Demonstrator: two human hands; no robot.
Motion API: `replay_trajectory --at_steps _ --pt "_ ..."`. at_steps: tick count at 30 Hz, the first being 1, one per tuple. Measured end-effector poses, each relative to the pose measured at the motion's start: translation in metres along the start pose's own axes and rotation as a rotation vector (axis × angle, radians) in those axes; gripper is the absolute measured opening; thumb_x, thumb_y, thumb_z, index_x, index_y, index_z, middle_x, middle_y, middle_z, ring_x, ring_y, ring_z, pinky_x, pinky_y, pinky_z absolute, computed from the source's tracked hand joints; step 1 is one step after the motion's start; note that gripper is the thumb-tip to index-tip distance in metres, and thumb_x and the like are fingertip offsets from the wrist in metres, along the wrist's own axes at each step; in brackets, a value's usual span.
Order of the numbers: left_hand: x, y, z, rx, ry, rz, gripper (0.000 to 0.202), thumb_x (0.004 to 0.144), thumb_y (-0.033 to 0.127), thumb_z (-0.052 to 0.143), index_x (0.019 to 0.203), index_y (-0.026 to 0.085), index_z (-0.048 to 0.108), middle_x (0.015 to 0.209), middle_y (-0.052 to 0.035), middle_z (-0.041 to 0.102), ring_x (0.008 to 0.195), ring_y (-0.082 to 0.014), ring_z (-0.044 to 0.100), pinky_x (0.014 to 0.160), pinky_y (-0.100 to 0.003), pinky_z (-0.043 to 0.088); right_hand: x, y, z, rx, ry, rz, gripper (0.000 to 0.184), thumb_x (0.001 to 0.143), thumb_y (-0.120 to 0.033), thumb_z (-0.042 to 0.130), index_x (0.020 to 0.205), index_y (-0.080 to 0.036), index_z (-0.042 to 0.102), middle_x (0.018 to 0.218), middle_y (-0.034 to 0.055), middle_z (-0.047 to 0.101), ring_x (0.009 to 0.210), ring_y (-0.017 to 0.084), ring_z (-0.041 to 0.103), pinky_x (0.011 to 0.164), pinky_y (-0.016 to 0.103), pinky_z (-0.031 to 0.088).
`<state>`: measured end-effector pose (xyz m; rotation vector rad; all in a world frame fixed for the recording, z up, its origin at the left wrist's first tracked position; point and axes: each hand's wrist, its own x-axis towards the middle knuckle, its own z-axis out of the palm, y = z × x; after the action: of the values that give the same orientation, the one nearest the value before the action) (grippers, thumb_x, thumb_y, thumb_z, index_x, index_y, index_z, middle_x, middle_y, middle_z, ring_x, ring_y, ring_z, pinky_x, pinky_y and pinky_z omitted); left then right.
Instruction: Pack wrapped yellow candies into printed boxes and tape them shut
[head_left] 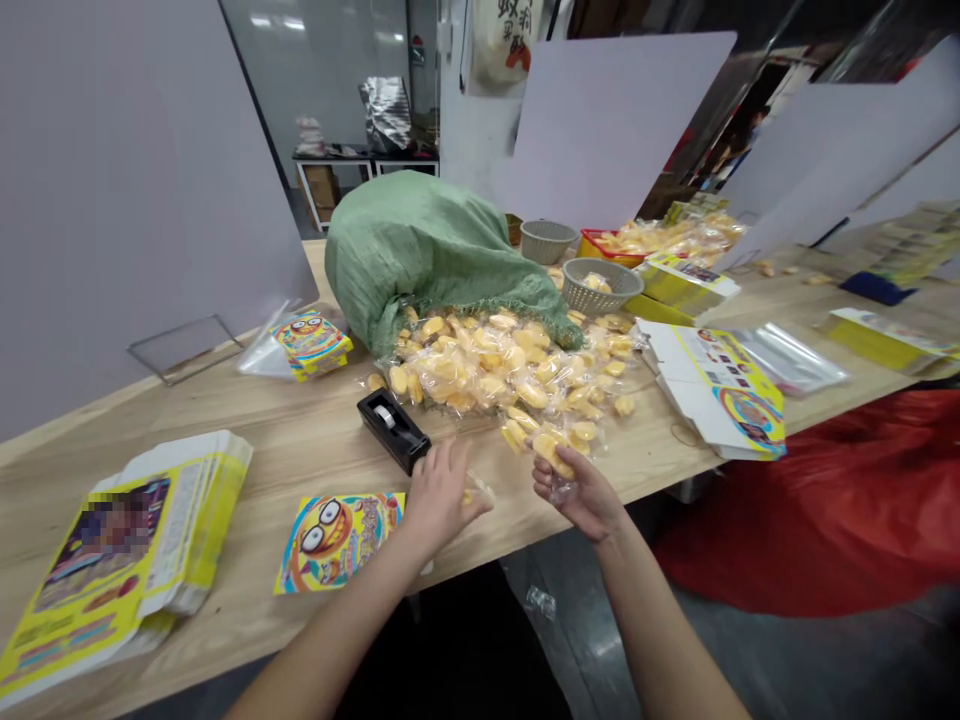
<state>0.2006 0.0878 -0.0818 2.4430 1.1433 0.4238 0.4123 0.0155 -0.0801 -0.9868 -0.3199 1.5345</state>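
Yellow film-wrapped snacks lie in a loose heap mid-frame on the desk, spilling from the mouth of a green sack. Left hand: palm down, fingers loosely spread, just short of the heap, with a small wrapped piece at the fingertips; contact unclear. Right hand: palm up, fingers curled, pinching a snack at the heap's near edge. Black tape dispenser sits just left of the heap, above a flat printed card. Lower left: stack of flat box blanks. Right of centre: one opened blank. Upper centre: mesh basket holding a few snacks, with a heaped red tray behind it. Status: bulk of the snacks loose, blanks mostly flat, no closed box in view near the hands.
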Motion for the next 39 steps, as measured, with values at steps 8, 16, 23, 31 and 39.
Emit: replay_trajectory --at_steps 8,16,23,31,39 --pt "0.06 0.005 -0.004 -0.315 -0.292 0.315 0.027 0.081 0.038 0.066 0.101 0.021 0.06 0.103 -0.0049 0.066 0.097 -0.0212 0.061 0.084 -0.031 0.045 0.016 -0.013 0.022 -0.002 -0.117 -0.042 0.031 0.068 -0.035 0.075 0.089 -0.015 0.065 0.058 -0.0036 0.05 0.054 0.009 0.047 0.052 0.021 0.044" --pt "0.017 -0.015 -0.016 -0.339 -0.256 -0.062 0.025 0.089 0.043 0.05 0.09 0.018 0.054 0.078 -0.0005 0.059 0.073 -0.0176 0.055 0.063 -0.025 0.036 0.037 -0.014 0.003 -0.065 0.457 -0.58 0.027 0.07 -0.04 0.072 0.086 -0.023 0.058 0.075 -0.0037 0.062 0.07 0.012 0.059 0.068 0.025 0.052" --pt "-0.005 -0.014 -0.051 -0.395 -0.48 0.055 0.022 0.084 0.041 0.06 0.086 0.02 0.06 0.075 0.002 0.059 0.069 -0.0147 0.053 0.06 -0.022 0.033 0.028 0.029 0.015 -1.137 0.337 -0.943 0.029 0.089 -0.032 0.053 0.114 -0.023 0.063 0.114 0.0091 0.067 0.109 0.025 0.059 0.101 0.043 0.042" --pt "-0.024 -0.021 -0.047 -0.25 -0.291 0.029 0.018 0.088 0.035 0.054 0.09 0.02 0.064 0.092 -0.0044 0.065 0.086 -0.02 0.058 0.075 -0.027 0.039 0.04 0.048 0.003 -1.337 0.323 -0.726 0.043 0.092 -0.047 0.04 0.113 -0.017 0.064 0.112 0.0138 0.066 0.107 0.027 0.057 0.093 0.044 0.043" --pt "-0.032 -0.014 -0.041 -0.265 -0.234 -0.05 0.021 0.09 0.03 0.049 0.109 0.024 0.054 0.097 -0.005 0.066 0.088 -0.0234 0.062 0.076 -0.032 0.044 0.071 0.022 -0.009 -1.029 0.566 -0.509 0.022 0.068 -0.04 0.066 0.075 -0.019 0.065 0.074 0.0044 0.062 0.082 0.024 0.057 0.074 0.034 0.043"
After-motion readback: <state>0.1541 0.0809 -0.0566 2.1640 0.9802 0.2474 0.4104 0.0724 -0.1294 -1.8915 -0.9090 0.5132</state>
